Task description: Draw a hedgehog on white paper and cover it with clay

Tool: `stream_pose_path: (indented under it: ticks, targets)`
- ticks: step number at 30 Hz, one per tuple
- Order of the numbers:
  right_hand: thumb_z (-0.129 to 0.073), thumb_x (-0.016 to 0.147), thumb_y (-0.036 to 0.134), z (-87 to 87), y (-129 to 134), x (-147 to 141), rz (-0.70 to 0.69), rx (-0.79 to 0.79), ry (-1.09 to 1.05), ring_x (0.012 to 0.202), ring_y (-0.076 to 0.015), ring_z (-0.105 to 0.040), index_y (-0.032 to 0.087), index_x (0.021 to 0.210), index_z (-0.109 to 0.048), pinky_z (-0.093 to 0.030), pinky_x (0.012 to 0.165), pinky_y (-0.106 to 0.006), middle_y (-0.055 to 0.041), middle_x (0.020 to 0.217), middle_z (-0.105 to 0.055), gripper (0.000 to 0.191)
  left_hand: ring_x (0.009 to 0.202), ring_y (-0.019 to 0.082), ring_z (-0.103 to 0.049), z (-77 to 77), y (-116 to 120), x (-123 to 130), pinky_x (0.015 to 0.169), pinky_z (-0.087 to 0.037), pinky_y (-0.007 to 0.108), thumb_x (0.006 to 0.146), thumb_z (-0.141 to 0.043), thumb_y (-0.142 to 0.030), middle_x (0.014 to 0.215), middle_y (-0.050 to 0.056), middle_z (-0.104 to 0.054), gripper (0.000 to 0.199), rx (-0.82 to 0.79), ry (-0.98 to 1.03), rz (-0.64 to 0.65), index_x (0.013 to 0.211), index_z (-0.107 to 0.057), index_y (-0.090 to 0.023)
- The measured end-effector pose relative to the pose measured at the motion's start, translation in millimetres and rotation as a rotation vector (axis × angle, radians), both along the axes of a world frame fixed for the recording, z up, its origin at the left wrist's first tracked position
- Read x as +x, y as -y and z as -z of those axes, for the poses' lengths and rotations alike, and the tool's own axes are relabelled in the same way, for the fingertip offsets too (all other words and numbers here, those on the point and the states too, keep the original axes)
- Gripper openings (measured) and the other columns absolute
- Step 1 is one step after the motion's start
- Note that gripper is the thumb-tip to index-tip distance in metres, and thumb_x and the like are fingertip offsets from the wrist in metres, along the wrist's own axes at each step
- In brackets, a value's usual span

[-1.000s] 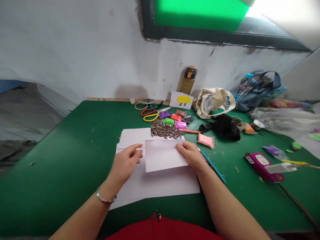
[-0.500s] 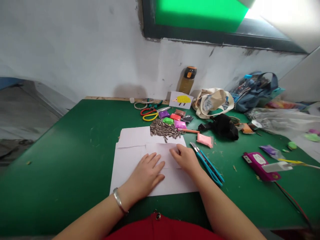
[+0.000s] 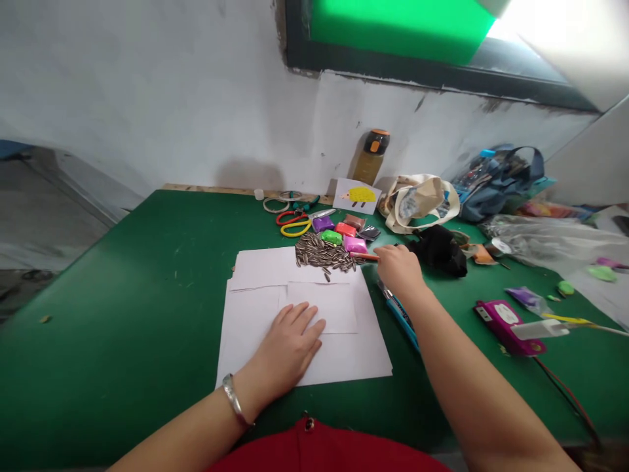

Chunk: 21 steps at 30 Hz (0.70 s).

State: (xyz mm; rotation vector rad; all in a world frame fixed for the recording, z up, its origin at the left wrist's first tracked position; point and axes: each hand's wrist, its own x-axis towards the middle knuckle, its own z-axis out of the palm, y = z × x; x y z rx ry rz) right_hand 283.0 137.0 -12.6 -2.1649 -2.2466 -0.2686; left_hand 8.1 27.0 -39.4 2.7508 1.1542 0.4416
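The pencil (image 3: 364, 256) lies sideways beyond the small paper (image 3: 337, 307), its left end at the seeds (image 3: 322, 253). The right hand (image 3: 400, 269) is nearer, fingers curled at its right end; their grip I cannot tell. The left hand (image 3: 293, 342) rests flat on the paper.

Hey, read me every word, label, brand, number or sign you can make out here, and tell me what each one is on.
No text can be read with certainty.
White label on the magenta device: marks too small and blurred to read.
Drink bottle: any markings too faint to read.
Picture card: a yellow animal, no words I can make out.
White sheets under the left hand: no writing visible.
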Motion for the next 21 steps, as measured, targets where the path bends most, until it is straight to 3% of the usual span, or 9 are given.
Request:
stream_pose_path:
  ticks: [6, 9, 11, 14, 16, 18, 20, 21]
  targets:
    - [-0.043, 0.086, 0.013, 17.7, -7, -3, -0.021, -0.002, 0.035, 0.087, -0.0259, -0.051, 0.016, 0.084, -0.066, -0.028, 0.067, -0.034, -0.0132, 0.088, -0.064, 0.023, 0.124, 0.032, -0.045, -3.4, 6, 1, 0.1, -0.038, 0.055, 0.09, -0.048, -0.02, 0.127, 0.013, -0.056, 0.03, -0.007, 0.053, -0.024, 0.118, -0.057, -0.018]
    - [-0.042, 0.088, 0.017, 11.5, -2, 4, -0.036, 0.091, -0.012, 0.09, -0.0266, -0.05, 0.015, 0.086, -0.064, -0.03, 0.07, -0.034, -0.0137, 0.09, -0.063, 0.022, 0.123, 0.031, -0.045, -6.6, 7, 0, 0.101, -0.039, 0.054, 0.09, -0.049, -0.02, 0.127, 0.013, -0.057, 0.029, 0.001, 0.161, -0.022, 0.117, -0.058, -0.017]
    - [-0.043, 0.089, 0.02, 1.7, 5, 6, -0.057, 0.202, -0.152, 0.091, -0.0261, -0.05, 0.015, 0.088, -0.063, -0.033, 0.073, -0.034, -0.014, 0.094, -0.062, 0.021, 0.121, 0.028, -0.048, -10.3, 5, -2, 0.101, -0.041, 0.05, 0.091, -0.049, -0.02, 0.125, 0.013, -0.058, 0.028, -0.009, 0.286, -0.03, 0.116, -0.059, -0.017]
    - [-0.048, 0.087, 0.027, -15.4, 26, -9, -0.071, 0.284, -0.606, 0.083, -0.0225, -0.053, 0.018, 0.09, -0.06, -0.038, 0.074, -0.033, -0.01, 0.089, -0.062, 0.015, 0.116, 0.024, -0.053, -19.1, 0, -2, 0.099, -0.044, 0.045, 0.091, -0.051, -0.025, 0.12, 0.011, -0.061, 0.027, -0.087, 0.474, -0.105, 0.116, -0.06, -0.018]
    - [-0.05, 0.088, 0.031, -23.4, 46, -32, -0.095, 0.149, -1.076, 0.07, -0.0185, -0.054, 0.02, 0.089, -0.057, -0.041, 0.066, -0.031, -0.0052, 0.078, -0.063, 0.013, 0.113, 0.024, -0.056, -27.0, -5, 0, 0.096, -0.046, 0.044, 0.091, -0.053, -0.032, 0.121, 0.011, -0.062, 0.032, -0.222, 0.55, -0.206, 0.119, -0.058, -0.019]
    - [-0.052, 0.087, 0.033, -25.5, 66, -61, -0.181, -0.051, -1.487, 0.072, -0.0179, -0.056, 0.02, 0.086, -0.055, -0.044, 0.067, -0.03, -0.0043, 0.078, -0.065, 0.013, 0.108, 0.023, -0.059, -35.1, -10, 4, 0.089, -0.051, 0.041, 0.087, -0.057, -0.04, 0.126, 0.011, -0.059, 0.045, -0.389, 0.626, -0.282, 0.127, -0.053, -0.019]
    - [-0.056, 0.085, 0.033, -21.8, 82, -87, -0.208, -0.209, -1.733, 0.071, -0.0168, -0.057, 0.02, 0.083, -0.055, -0.046, 0.07, -0.031, -0.0035, 0.076, -0.065, 0.014, 0.099, 0.021, -0.062, -41.5, -13, 7, 0.081, -0.053, 0.035, 0.084, -0.061, -0.043, 0.121, 0.008, -0.062, 0.05, -0.517, 0.674, -0.288, 0.128, -0.053, -0.021]
    - [-0.057, 0.085, 0.033, -18.4, 87, -97, -0.2, -0.262, -1.817, 0.073, -0.0165, -0.058, 0.02, 0.083, -0.056, -0.046, 0.071, -0.031, -0.0034, 0.077, -0.064, 0.013, 0.091, 0.019, -0.063, -43.6, -14, 8, 0.077, -0.053, 0.032, 0.086, -0.058, -0.043, 0.113, 0.006, -0.066, 0.043, -0.56, 0.676, -0.278, 0.124, -0.057, -0.022]
